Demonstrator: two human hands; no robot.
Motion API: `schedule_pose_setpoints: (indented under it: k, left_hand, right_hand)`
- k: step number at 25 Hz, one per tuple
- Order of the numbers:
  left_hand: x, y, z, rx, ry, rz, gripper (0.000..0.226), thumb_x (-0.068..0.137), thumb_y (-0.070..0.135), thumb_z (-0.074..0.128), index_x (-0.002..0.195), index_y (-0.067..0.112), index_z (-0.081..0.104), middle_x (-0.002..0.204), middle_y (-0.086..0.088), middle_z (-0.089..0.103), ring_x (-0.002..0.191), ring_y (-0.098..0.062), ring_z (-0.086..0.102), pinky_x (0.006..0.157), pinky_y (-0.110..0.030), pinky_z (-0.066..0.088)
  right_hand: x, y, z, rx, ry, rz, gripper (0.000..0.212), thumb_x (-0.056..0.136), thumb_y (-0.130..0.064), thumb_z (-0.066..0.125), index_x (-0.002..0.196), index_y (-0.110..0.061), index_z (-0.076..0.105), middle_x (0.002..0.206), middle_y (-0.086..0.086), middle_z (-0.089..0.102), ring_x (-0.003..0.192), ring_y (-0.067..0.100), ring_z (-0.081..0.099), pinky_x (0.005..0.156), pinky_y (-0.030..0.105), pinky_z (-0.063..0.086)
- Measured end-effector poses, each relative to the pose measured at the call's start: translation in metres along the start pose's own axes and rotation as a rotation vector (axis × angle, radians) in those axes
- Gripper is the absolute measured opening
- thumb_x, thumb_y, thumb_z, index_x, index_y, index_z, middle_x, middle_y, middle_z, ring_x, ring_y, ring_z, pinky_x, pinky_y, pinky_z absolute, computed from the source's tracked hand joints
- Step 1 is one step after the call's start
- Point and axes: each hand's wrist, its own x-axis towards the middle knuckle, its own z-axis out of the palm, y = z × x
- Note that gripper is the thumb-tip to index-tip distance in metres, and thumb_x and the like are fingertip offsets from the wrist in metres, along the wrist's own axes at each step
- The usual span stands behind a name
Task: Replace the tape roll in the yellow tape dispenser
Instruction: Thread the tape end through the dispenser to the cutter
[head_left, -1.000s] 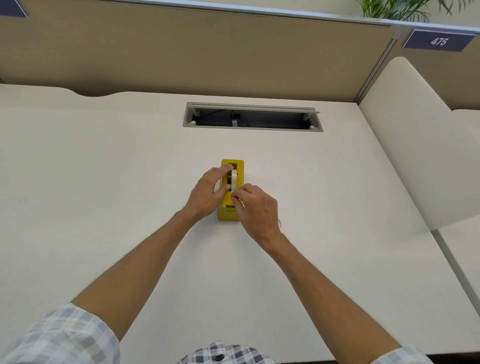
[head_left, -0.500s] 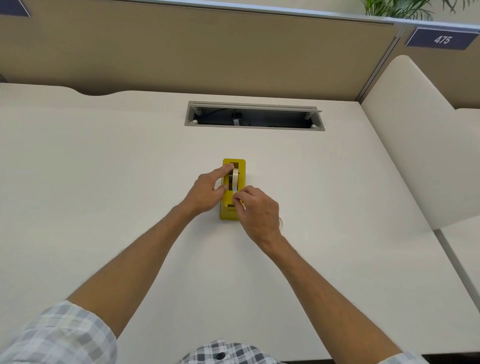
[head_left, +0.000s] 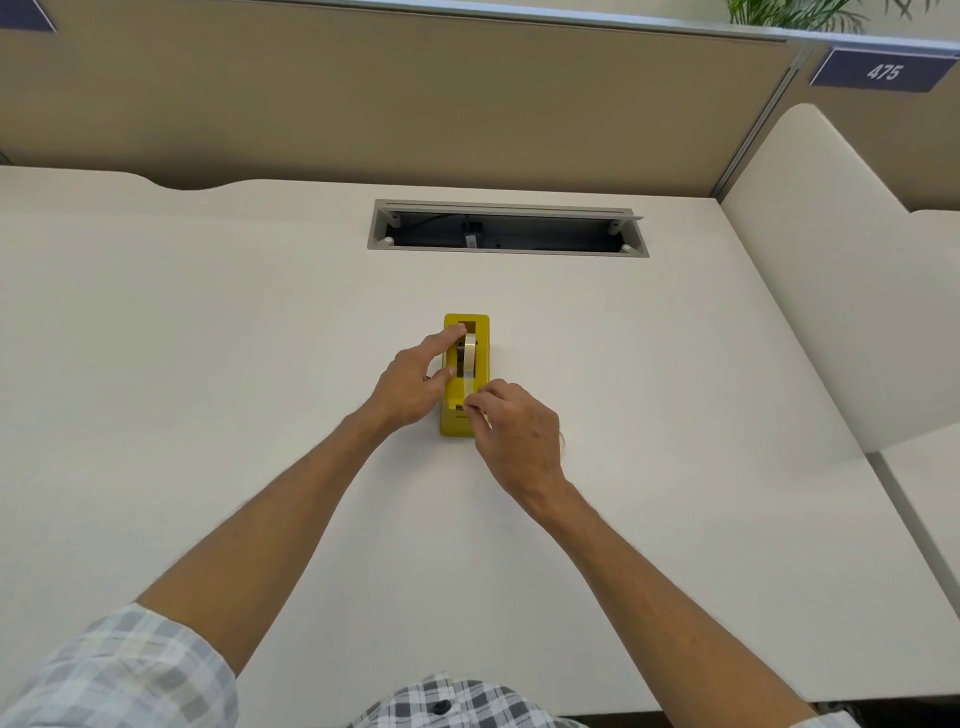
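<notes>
Wearing: plaid sleeves (head_left: 119, 675) at the near edge of the picture, both forearms bare and reaching away over the desk (head_left: 208, 389).
Right hand: the right hand (head_left: 514, 431) is curled at the near end of the yellow tape dispenser (head_left: 480, 358), fingertips pinching the loose strip of tape (head_left: 467, 387) down by the cutter end.
Left hand: the left hand (head_left: 415, 382) rests against the dispenser's left side, forefinger stretched along the top toward the far end, thumb pressed at the side beside the tape roll (head_left: 469, 353); it steadies the body and grips nothing round.
Dispenser: stands in the middle of the desk, lengthwise near to far, well apart from every edge.
Roll: sits upright in the dispenser's slot, its strip running toward the near end.
Farther: a grey cable tray (head_left: 506, 227) is let into the desk near the far edge.
Beyond: a tan partition (head_left: 415, 104) behind the far edge, a number plate "475" (head_left: 883, 70) at the far right corner.
</notes>
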Motion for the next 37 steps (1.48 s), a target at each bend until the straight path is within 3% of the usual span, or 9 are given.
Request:
schedule_pose_setpoints:
  k: [7, 17, 37]
  left_hand:
    - [-0.007, -0.004, 0.003, -0.018, 0.037, 0.038, 0.052, 0.099, 0.022, 0.05, 0.147, 0.036, 0.035, 0.156, 0.017, 0.031, 0.142, -0.014, 0.036, 0.103, -0.041, 0.049]
    - [-0.015, -0.003, 0.016, 0.072, 0.134, 0.03, 0.052, 0.101, 0.03, 0.044, 0.151, 0.03, 0.028, 0.16, 0.013, 0.02, 0.142, -0.018, 0.036, 0.105, -0.047, 0.046]
    - [-0.016, 0.003, 0.013, 0.056, 0.128, -0.008, 0.053, 0.1, 0.031, 0.047, 0.15, 0.028, 0.032, 0.161, 0.009, 0.022, 0.144, -0.022, 0.034, 0.106, -0.05, 0.045]
  right_hand:
    - [-0.008, -0.001, 0.0, -0.009, -0.013, -0.023, 0.009, 0.086, -0.012, 0.073, 0.078, -0.009, 0.075, 0.076, 0.003, 0.071, 0.064, 0.023, 0.064, 0.046, 0.034, 0.051]
    - [-0.015, 0.0, 0.0, -0.016, -0.014, -0.038, 0.006, 0.086, -0.012, 0.073, 0.081, -0.009, 0.075, 0.078, 0.004, 0.072, 0.065, 0.023, 0.064, 0.048, 0.036, 0.053]
    - [-0.021, 0.005, 0.013, 0.007, 0.063, -0.068, 0.005, 0.08, -0.01, 0.079, 0.078, -0.007, 0.075, 0.074, 0.004, 0.071, 0.059, 0.021, 0.063, 0.041, 0.029, 0.047]
